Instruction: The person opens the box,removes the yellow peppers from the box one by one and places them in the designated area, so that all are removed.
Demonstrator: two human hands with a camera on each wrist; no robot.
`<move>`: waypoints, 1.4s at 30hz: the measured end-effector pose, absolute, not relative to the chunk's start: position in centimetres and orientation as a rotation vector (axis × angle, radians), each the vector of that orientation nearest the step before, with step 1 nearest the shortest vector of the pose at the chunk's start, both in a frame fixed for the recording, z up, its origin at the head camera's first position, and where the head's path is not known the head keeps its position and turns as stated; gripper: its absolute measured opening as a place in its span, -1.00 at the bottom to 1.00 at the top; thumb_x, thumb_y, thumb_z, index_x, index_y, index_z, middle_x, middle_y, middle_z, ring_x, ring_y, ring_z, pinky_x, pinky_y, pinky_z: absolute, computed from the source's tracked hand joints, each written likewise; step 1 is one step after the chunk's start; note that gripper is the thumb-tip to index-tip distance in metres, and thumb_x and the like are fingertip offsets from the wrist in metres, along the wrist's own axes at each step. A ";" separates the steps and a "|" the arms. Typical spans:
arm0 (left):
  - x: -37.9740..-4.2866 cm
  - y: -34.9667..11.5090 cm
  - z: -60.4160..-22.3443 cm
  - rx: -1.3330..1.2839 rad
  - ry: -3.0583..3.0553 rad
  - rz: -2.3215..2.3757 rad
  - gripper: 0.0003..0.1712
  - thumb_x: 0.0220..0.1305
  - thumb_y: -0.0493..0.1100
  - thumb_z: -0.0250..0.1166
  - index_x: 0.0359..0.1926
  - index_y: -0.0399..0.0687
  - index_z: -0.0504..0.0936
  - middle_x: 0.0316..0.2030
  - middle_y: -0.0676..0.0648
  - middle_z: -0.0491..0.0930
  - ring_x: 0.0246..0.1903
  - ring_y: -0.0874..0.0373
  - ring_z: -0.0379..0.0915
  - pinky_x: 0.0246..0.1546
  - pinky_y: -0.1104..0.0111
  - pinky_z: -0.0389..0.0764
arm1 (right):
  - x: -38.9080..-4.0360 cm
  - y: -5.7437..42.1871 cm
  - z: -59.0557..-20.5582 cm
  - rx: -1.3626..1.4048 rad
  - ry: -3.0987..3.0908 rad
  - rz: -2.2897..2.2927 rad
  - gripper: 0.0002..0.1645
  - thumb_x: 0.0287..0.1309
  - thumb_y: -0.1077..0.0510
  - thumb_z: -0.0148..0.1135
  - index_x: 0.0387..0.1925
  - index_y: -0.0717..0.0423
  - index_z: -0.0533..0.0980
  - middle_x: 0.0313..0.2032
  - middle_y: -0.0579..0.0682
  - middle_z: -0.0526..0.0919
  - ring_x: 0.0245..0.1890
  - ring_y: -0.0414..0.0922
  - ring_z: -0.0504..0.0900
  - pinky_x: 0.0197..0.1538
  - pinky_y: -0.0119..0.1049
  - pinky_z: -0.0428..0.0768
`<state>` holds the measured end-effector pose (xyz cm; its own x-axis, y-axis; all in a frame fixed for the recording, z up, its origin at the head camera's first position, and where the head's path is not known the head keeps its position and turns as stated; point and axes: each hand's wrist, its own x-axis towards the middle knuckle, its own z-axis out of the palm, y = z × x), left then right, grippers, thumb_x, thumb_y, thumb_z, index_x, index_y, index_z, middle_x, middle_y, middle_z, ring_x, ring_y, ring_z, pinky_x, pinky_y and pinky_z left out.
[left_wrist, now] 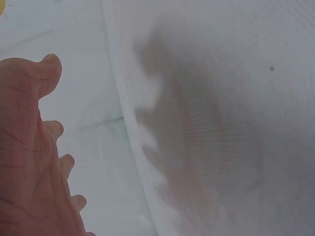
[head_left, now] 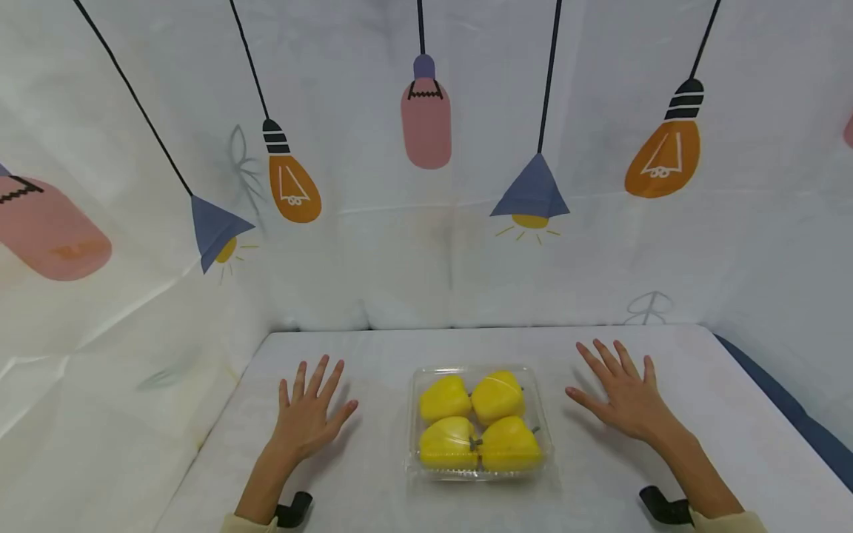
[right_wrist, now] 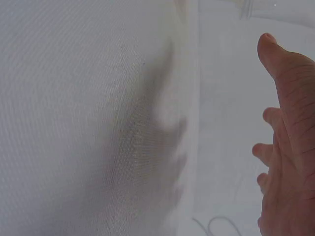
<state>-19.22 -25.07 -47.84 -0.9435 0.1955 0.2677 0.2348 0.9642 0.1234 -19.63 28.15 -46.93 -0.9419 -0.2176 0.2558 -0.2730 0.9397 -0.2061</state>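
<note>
A clear plastic box [head_left: 481,476] sits on the white table between the two hands. Inside it lie several yellow bell peppers [head_left: 498,397] with short dark stems. To the left of the box, my left hand [head_left: 303,422] hovers palm down with its fingers spread, holding nothing. On the other side, my right hand [head_left: 629,403] is likewise spread over the table, its thumb toward the box. In the left wrist view the left palm [left_wrist: 29,147] stands apart from its shadow on the cloth. The right palm [right_wrist: 293,147] also shows bare in the right wrist view.
The white table [head_left: 373,503] ends at a white curtain [head_left: 373,281] printed with hanging lamps and bulbs. More of this cloth hangs along the left side. A dark blue strip [head_left: 800,422] runs beside the table's right edge. Black curved pieces [head_left: 293,509] sit at both wrists.
</note>
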 end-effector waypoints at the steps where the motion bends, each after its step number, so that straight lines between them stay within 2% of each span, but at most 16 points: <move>1: -19.2 -25.1 -47.8 -0.320 -2.859 -0.224 -0.10 0.21 0.44 -0.02 0.46 0.18 0.04 0.45 -0.11 -0.05 0.40 -0.30 -0.34 0.18 -0.34 -0.26 | -19.6 28.2 -46.9 0.367 -2.869 0.363 0.03 0.11 -0.44 0.04 0.47 -0.16 -0.07 0.41 0.24 0.03 0.41 0.26 -0.22 0.18 0.34 -0.60; 7: -18.8 -24.9 -47.9 -0.324 -2.867 -0.238 -0.10 0.22 0.44 -0.03 0.45 0.15 0.06 0.45 -0.12 -0.03 0.39 -0.30 -0.30 0.19 -0.33 -0.23 | -19.1 28.0 -46.5 0.371 -2.912 0.524 0.02 0.14 -0.40 0.06 0.47 -0.17 -0.12 0.43 0.23 -0.03 0.42 0.24 -0.28 0.19 0.38 -0.51; 13: -18.2 -24.4 -47.8 -0.354 -2.865 -0.283 -0.10 0.23 0.42 -0.02 0.45 0.10 0.07 0.44 -0.11 -0.02 0.40 -0.27 -0.29 0.19 -0.32 -0.19 | -18.6 27.7 -45.8 0.373 -2.900 0.631 0.01 0.14 -0.35 0.11 0.47 -0.16 -0.09 0.41 0.24 0.00 0.39 0.29 -0.17 0.20 0.41 -0.41; 20: -17.5 -24.0 -47.8 -0.433 -2.836 -0.373 -0.11 0.24 0.40 0.01 0.43 0.04 0.13 0.41 -0.10 0.07 0.38 -0.27 -0.17 0.18 -0.30 -0.10 | -18.1 27.5 -45.5 0.426 -2.850 0.704 -0.01 0.10 -0.32 0.19 0.45 -0.14 0.02 0.38 0.24 0.11 0.36 0.30 -0.02 0.17 0.43 -0.05; 26: -17.1 -23.4 -47.3 -0.463 -2.856 -0.464 -0.11 0.23 0.42 0.00 0.44 0.08 0.11 0.42 -0.04 0.06 0.39 -0.20 -0.17 0.22 -0.25 -0.10 | -17.9 27.1 -45.7 0.458 -2.803 0.740 -0.03 0.04 -0.28 0.28 0.42 -0.17 0.11 0.34 0.16 0.21 0.29 0.24 0.16 0.10 0.39 0.19; 31: -16.6 -22.7 -46.7 -0.473 -2.873 -0.501 -0.12 0.22 0.38 0.06 0.42 0.07 0.14 0.41 -0.04 0.10 0.39 -0.16 -0.12 0.22 -0.22 -0.02 | -17.4 26.8 -45.4 0.457 -2.801 0.785 -0.05 0.04 -0.25 0.30 0.40 -0.14 0.13 0.33 0.13 0.24 0.29 0.19 0.20 0.10 0.35 0.24; 38: -15.8 -21.9 -46.2 -0.468 -2.938 -0.660 -0.13 0.19 0.35 0.14 0.43 0.13 0.14 0.40 0.00 0.11 0.35 -0.09 0.00 0.16 -0.22 0.15 | -16.5 26.3 -45.0 0.413 -2.876 0.822 -0.04 0.03 -0.38 0.21 0.40 -0.19 0.14 0.33 0.09 0.26 0.28 0.17 0.21 0.10 0.34 0.25; 42: -15.5 -21.5 -46.0 -0.474 -2.966 -0.731 -0.13 0.18 0.35 0.15 0.42 0.15 0.16 0.36 0.01 0.16 0.31 -0.01 0.05 0.15 -0.19 0.21 | -16.2 26.3 -44.9 0.423 -2.884 0.833 -0.04 -0.01 -0.39 0.23 0.38 -0.22 0.16 0.32 0.04 0.28 0.28 0.14 0.24 0.09 0.32 0.29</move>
<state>-15.47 -21.55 -45.98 -0.9518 0.2821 0.1206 0.3058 0.8413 0.4457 -16.16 26.34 -44.89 -0.9552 -0.2343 0.1809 -0.2946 0.8107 -0.5059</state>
